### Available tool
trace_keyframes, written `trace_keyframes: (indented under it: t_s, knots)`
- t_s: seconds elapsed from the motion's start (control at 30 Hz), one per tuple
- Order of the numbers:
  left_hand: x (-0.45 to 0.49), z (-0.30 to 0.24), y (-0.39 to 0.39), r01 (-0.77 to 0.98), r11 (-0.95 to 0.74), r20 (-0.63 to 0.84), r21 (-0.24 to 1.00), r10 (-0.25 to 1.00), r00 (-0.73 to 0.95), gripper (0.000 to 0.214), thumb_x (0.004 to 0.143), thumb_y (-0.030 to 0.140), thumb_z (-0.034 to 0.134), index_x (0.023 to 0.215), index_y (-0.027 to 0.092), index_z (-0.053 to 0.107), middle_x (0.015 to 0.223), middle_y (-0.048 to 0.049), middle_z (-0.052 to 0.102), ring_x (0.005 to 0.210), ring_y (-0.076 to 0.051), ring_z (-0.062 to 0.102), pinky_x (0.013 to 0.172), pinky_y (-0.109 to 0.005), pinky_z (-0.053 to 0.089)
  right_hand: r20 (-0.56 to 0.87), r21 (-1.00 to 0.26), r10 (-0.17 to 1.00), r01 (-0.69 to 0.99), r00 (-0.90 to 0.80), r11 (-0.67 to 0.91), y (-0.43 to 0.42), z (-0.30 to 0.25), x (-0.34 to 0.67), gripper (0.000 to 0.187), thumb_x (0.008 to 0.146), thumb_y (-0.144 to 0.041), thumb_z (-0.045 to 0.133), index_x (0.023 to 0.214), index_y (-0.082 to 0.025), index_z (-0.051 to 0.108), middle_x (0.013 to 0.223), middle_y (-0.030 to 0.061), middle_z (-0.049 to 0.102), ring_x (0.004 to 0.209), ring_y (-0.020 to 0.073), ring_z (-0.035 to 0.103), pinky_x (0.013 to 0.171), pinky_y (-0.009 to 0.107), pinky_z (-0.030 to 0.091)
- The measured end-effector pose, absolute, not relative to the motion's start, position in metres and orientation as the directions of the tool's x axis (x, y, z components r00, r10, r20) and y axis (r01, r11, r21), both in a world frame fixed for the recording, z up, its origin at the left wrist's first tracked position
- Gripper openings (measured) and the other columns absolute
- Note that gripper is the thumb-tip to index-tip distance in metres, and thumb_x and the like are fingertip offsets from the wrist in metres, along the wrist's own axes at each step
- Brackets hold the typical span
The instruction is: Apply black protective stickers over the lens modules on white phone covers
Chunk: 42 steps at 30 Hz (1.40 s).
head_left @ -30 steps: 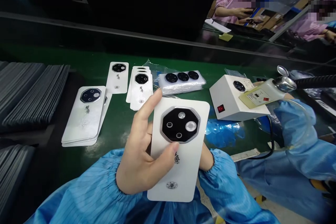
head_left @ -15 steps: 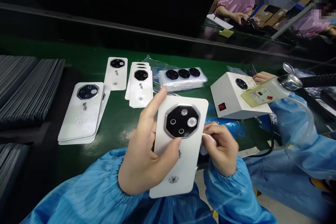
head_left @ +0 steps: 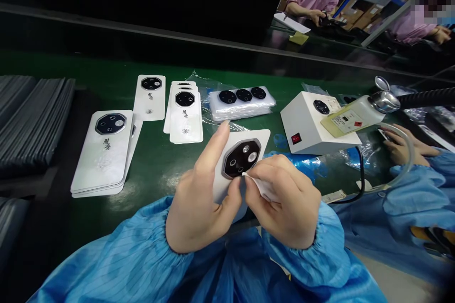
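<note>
Two bare hands over the green tabletop (head_left: 152,170): left hand (head_left: 201,208) fingers clasp a white rectangular card (head_left: 258,139); right hand (head_left: 286,203) fingers pinch a white cloth wipe (head_left: 263,189) against its black octagonal lens plate (head_left: 240,158). Wiping appears in hand; the plate's other lenses seem to call for wiping next

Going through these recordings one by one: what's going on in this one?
A person's left hand holds a white phone back panel while the right hand presses a white wipe to its black octagonal camera module. More panels lie on the green bench, and a co-worker's hand sits beside a white box with a red switch.
</note>
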<state>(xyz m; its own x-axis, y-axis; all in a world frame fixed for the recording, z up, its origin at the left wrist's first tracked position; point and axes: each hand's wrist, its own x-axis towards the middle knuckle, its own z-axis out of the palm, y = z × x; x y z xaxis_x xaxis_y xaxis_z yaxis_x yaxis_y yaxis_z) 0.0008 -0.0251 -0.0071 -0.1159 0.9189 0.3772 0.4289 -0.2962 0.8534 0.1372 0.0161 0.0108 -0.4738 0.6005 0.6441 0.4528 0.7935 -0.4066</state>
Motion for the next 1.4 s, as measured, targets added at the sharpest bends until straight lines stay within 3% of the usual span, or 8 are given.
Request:
trace_keyframes:
  t_s: [0.2,0.37,0.6,0.77,0.9,1.1,1.23,1.4]
  knots:
    - [0.003,-0.015,-0.024,0.534,-0.436,0.575,0.724,0.810,-0.119,0.079,0.081,0.011,0.056,0.146,0.028,0.013,0.145,-0.0054,0.040,0.113,-0.027,0.060,0.085,-0.038,0.060,0.638,-0.397,0.604,0.467,-0.478,0.790,0.018,0.014,0.135,0.011,0.078,-0.006,0.055,0.080,-0.017,0.054,0.067,0.0005,0.057,0.061,0.0109,0.054,0.052,0.024,0.045]
    - [0.004,-0.018,-0.023,0.603,-0.463,0.642,0.650,0.759,-0.109,0.080,0.080,0.009,0.056,0.146,0.025,0.014,0.143,-0.0046,0.044,0.098,-0.022,0.067,0.069,-0.031,0.063,0.634,-0.382,0.604,0.483,-0.483,0.788,0.019,0.013,0.135,0.009,0.078,-0.007,0.055,0.077,-0.015,0.055,0.065,0.0010,0.057,0.061,0.0109,0.052,0.052,0.024,0.042]
    - [0.003,-0.019,-0.021,0.733,-0.474,0.734,0.487,0.677,-0.050,0.082,0.076,0.009,0.059,0.146,0.018,0.017,0.143,-0.0008,0.044,0.102,-0.020,0.062,0.051,-0.021,0.056,0.602,-0.367,0.619,0.513,-0.505,0.776,0.019,0.015,0.136,0.008,0.079,-0.008,0.055,0.074,-0.014,0.057,0.064,0.0006,0.052,0.058,0.0097,0.047,0.051,0.023,0.039]
    - [0.003,-0.018,-0.020,0.732,-0.483,0.723,0.480,0.691,-0.019,0.080,0.077,0.008,0.056,0.146,0.014,0.016,0.134,-0.0033,0.055,0.071,-0.013,0.065,0.051,-0.021,0.054,0.582,-0.355,0.622,0.525,-0.524,0.774,0.018,0.017,0.136,0.010,0.079,-0.008,0.053,0.072,-0.014,0.056,0.062,-0.0002,0.049,0.056,0.0092,0.045,0.050,0.023,0.038]
    - [0.004,-0.019,-0.022,0.711,-0.497,0.722,0.497,0.692,-0.021,0.078,0.078,0.007,0.055,0.146,0.016,0.016,0.131,-0.0045,0.057,0.064,-0.012,0.065,0.051,-0.024,0.056,0.583,-0.316,0.624,0.562,-0.520,0.764,0.018,0.016,0.135,0.011,0.079,-0.008,0.052,0.071,-0.015,0.055,0.062,-0.0003,0.050,0.056,0.0097,0.046,0.049,0.023,0.038]
    - [-0.002,-0.012,-0.028,0.403,-0.482,0.555,0.778,0.828,-0.081,0.081,0.079,0.006,0.056,0.146,0.025,0.015,0.144,-0.0097,0.042,0.094,-0.025,0.069,0.062,-0.034,0.064,0.633,-0.339,0.614,0.544,-0.471,0.767,0.013,0.022,0.140,0.010,0.076,-0.007,0.056,0.074,-0.016,0.053,0.061,0.0005,0.054,0.056,0.0098,0.049,0.048,0.022,0.040]
    - [-0.005,-0.001,-0.029,0.056,-0.442,0.445,0.895,0.893,-0.069,0.078,0.079,0.000,0.050,0.146,0.022,0.017,0.103,-0.0046,0.071,0.063,-0.018,0.070,0.047,-0.027,0.063,0.618,-0.361,0.611,0.512,-0.495,0.779,0.007,0.034,0.144,0.011,0.075,-0.004,0.057,0.078,-0.014,0.054,0.063,0.0018,0.057,0.057,0.0092,0.051,0.049,0.022,0.042]
    - [-0.007,0.006,-0.027,-0.052,-0.405,0.404,0.913,0.914,-0.032,0.079,0.077,-0.004,0.050,0.144,0.026,0.020,0.093,0.0002,0.071,0.054,-0.013,0.067,0.044,-0.022,0.061,0.632,-0.350,0.590,0.494,-0.503,0.796,0.004,0.039,0.144,0.011,0.075,-0.005,0.059,0.080,-0.013,0.055,0.064,0.0020,0.058,0.057,0.0091,0.053,0.049,0.022,0.044]
